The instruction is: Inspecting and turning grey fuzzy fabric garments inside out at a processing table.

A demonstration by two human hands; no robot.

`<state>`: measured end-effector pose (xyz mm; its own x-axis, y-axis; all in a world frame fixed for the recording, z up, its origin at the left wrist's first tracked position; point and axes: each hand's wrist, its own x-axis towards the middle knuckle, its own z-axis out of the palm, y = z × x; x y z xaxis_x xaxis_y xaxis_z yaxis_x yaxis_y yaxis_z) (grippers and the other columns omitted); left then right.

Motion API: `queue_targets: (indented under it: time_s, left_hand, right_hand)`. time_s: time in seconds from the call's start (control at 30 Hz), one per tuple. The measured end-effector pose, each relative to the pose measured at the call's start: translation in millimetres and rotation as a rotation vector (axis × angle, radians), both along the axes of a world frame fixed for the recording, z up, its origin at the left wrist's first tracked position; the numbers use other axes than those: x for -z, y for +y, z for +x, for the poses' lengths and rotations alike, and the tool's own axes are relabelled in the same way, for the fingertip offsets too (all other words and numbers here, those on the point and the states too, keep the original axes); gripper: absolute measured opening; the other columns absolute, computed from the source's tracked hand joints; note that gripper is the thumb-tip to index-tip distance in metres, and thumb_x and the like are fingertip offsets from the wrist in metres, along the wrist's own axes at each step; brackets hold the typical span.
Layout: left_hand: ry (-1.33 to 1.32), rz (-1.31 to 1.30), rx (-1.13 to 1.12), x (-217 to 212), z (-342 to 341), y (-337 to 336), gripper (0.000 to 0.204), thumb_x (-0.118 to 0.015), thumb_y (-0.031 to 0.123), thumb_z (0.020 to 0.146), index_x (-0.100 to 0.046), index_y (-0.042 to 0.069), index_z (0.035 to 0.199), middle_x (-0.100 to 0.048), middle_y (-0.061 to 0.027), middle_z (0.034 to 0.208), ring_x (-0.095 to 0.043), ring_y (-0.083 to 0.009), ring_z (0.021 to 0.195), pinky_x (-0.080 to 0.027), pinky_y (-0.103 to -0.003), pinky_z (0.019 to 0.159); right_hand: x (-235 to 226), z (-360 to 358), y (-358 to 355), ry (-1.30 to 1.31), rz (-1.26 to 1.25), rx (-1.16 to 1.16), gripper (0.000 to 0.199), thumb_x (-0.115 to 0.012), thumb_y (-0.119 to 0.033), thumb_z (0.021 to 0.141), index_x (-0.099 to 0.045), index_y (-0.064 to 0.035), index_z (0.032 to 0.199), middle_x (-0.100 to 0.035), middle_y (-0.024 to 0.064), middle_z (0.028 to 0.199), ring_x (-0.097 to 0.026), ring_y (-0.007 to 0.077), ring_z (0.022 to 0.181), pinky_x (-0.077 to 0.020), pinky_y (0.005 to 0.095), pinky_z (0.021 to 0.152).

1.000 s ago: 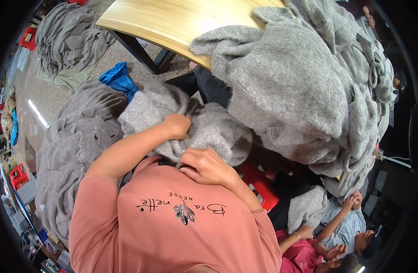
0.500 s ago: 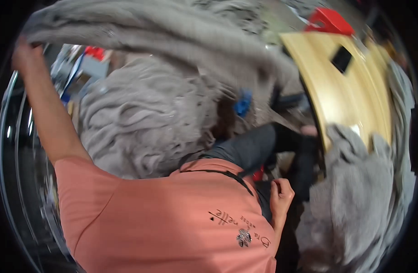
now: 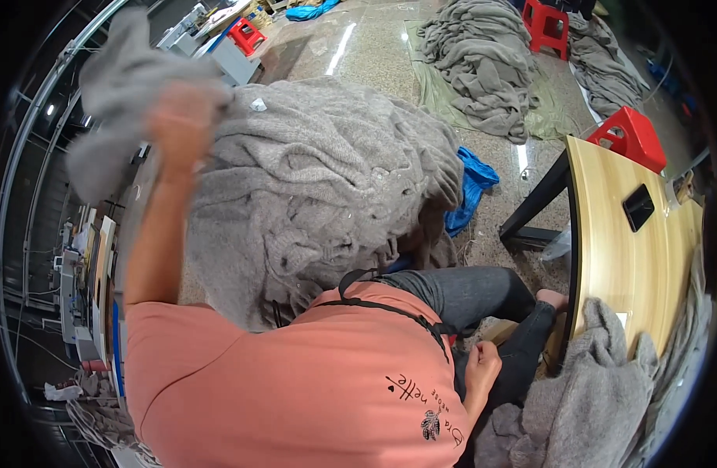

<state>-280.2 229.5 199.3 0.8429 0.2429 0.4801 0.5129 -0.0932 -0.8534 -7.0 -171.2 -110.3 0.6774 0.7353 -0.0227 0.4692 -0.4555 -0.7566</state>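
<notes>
At 3 o'clock we see a pale wooden tabletop (image 3: 608, 249); on it lie a black phone (image 3: 638, 207) and, at 4 o'clock, grey knitwear (image 3: 596, 402) draped over its edge. On the speckled floor (image 3: 378, 51) we find a large grey heap (image 3: 319, 179) at 11, blue cloth (image 3: 474, 187) at 2, and a green sheet (image 3: 430, 90) at 1, bearing a grey pile (image 3: 483, 66).

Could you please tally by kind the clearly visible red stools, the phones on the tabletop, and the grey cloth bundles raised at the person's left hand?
Red plastic stools: 3
Black rectangular phone on the pale wooden table: 1
Grey fuzzy cloth bundle at the left hand: 1, as far as the blur shows
Total: 5
</notes>
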Motion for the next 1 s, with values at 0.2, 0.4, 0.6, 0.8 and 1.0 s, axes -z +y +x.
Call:
queue_targets:
  time_s: [0.2,0.4,0.6,0.8,1.0]
  left_hand:
    - [-0.789,-1.751,-0.458,205.9,1.7,-37.8,0.022,-0.064,0.023,0.071,-0.061,0.006,0.085,-0.062,-0.0162,0.082,-0.059,-0.0311,0.077,-0.046,-0.037,0.068]
    - [-0.214,-1.890,-0.074,220.0,85.7,-42.0,0.018,-0.064,0.019,0.069,-0.060,0.003,0.076,-0.060,-0.0140,0.072,-0.058,-0.0307,0.068,-0.045,-0.040,0.060]
    - [-0.240,-2.377,0.119,208.0,199.7,-71.1,0.016,-0.061,0.004,0.069,-0.056,-0.001,0.083,-0.058,-0.0117,0.070,-0.056,-0.0188,0.061,-0.046,-0.028,0.056]
    - [0.561,-1.869,1.501,157.8,352.9,-285.5,0.058,-0.075,0.020,0.059,-0.051,0.005,0.109,-0.050,-0.0183,0.111,-0.051,-0.0332,0.099,-0.044,-0.037,0.081]
    - [0.452,-1.482,1.815,155.8,373.8,-416.6,0.057,-0.071,0.019,0.059,-0.051,0.008,0.112,-0.048,-0.0190,0.115,-0.047,-0.0334,0.105,-0.040,-0.041,0.085]
  right_hand:
    - [-2.7,-15.9,0.0,0.043,-0.066,0.035,0.006,-0.057,-0.002,0.073,-0.054,0.0023,0.074,-0.055,0.0199,0.072,-0.054,0.0385,0.067,-0.0428,0.0420,0.059]
    - [-19.5,-3.6,-2.9,-0.034,-0.016,0.211,0.005,-0.055,-0.007,0.075,-0.057,-0.0031,0.077,-0.056,0.0187,0.074,-0.056,0.0374,0.069,-0.0453,0.0423,0.058]
    - [-32.8,-6.7,2.3,-0.146,0.174,0.326,0.010,-0.057,-0.010,0.074,-0.050,-0.0039,0.078,-0.053,0.0141,0.074,-0.056,0.0328,0.065,-0.0462,0.0405,0.056]
    - [-32.1,-36.6,-42.0,-0.086,-0.016,0.513,0.010,-0.055,-0.009,0.074,-0.050,-0.0010,0.075,-0.055,0.0163,0.074,-0.057,0.0337,0.068,-0.0462,0.0426,0.057]
    - [-29.5,-49.8,-43.9,-0.044,-0.040,0.520,0.014,-0.059,-0.012,0.073,-0.049,-0.0019,0.074,-0.052,0.0150,0.073,-0.054,0.0355,0.066,-0.0438,0.0436,0.056]
